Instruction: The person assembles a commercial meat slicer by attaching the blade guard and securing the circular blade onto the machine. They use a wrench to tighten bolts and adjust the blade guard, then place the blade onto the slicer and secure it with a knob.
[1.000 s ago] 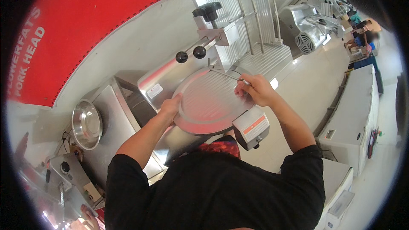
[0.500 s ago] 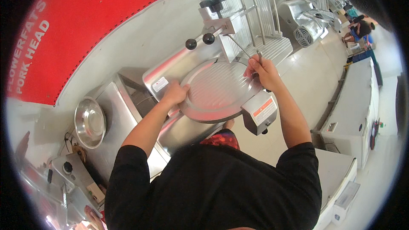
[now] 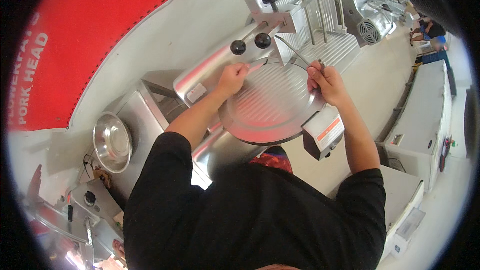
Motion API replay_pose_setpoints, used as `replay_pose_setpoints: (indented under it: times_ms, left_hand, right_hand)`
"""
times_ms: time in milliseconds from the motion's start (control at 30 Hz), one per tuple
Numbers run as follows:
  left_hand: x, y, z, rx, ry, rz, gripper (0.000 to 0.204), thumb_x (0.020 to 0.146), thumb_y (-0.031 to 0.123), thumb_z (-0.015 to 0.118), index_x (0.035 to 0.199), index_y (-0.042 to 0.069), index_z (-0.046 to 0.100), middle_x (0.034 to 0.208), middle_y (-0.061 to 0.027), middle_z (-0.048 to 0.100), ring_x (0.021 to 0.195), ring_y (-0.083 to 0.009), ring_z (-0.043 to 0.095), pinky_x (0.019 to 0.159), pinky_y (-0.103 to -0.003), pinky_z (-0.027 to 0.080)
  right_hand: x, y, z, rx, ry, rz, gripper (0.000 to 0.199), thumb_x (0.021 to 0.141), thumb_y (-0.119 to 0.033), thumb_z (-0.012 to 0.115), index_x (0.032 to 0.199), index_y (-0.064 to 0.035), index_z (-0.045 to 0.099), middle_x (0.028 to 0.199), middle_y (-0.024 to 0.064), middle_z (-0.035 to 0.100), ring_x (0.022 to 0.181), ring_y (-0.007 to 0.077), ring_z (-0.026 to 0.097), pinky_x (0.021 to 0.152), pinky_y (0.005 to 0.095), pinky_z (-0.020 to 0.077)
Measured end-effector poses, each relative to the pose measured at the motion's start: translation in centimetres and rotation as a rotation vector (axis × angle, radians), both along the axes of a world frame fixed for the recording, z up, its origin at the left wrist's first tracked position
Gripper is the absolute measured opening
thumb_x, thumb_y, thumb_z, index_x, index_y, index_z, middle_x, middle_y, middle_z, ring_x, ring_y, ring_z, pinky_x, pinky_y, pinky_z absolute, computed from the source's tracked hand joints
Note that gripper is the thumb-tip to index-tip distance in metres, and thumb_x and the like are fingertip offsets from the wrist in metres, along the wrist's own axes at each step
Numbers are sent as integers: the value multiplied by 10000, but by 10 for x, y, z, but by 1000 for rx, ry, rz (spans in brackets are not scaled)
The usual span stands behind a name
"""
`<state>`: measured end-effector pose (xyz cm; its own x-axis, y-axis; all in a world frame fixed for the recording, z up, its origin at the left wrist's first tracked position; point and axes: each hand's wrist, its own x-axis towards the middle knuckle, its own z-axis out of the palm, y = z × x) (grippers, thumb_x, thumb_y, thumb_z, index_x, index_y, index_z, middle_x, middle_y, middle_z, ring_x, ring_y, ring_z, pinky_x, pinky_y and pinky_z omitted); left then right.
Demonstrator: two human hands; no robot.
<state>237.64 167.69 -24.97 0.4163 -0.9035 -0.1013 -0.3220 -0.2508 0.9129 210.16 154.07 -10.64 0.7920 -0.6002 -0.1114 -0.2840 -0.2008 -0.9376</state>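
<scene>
Both hands grip the round ribbed steel blade cover (image 3: 272,107) of the slicer: left hand (image 3: 232,77), right hand (image 3: 322,81); cover apparently seated, unfastened.

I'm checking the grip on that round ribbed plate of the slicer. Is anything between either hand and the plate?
Nothing visible. The left hand grips the far left rim of the round ribbed plate; the right hand rests on its far right rim, pinching a thin metal rod.
</scene>
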Motion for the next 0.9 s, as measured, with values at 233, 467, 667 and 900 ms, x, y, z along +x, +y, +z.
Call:
replay_pose_setpoints:
  times_ms: [233,467,667,900]
  left_hand:
    - [10,69,-18,279,129,381,484,981,390,587,1267,0,562,1256,-188,618,1116,-306,636,982,-445,499]
    - [-22,80,20,484,935,436,589,1028,466,516,1317,-46,543,1211,-180,643,1037,-323,677,792,-496,595]
    - [-23,76,19,511,818,417,606,1026,486,519,1285,-60,551,1179,-184,646,977,-327,689,757,-512,593]
    - [-12,76,-14,637,728,366,574,1016,533,510,1211,0,595,1068,-145,669,853,-295,682,648,-484,557]
  right_hand:
    - [2,-3,-5,29,-34,-24,309,1069,-225,499,826,-37,521,655,3,480,629,118,524,605,286,444]
    - [-5,-8,-9,113,-296,-84,302,1070,-272,492,881,-44,548,656,-2,451,617,133,522,614,290,436]
    - [0,-7,-1,140,-504,-235,324,1076,-312,466,871,-63,501,639,3,386,599,163,458,598,297,379]
    - [8,-5,-8,164,-673,-394,290,1071,-292,485,901,-58,515,639,-5,371,580,152,418,585,302,377]
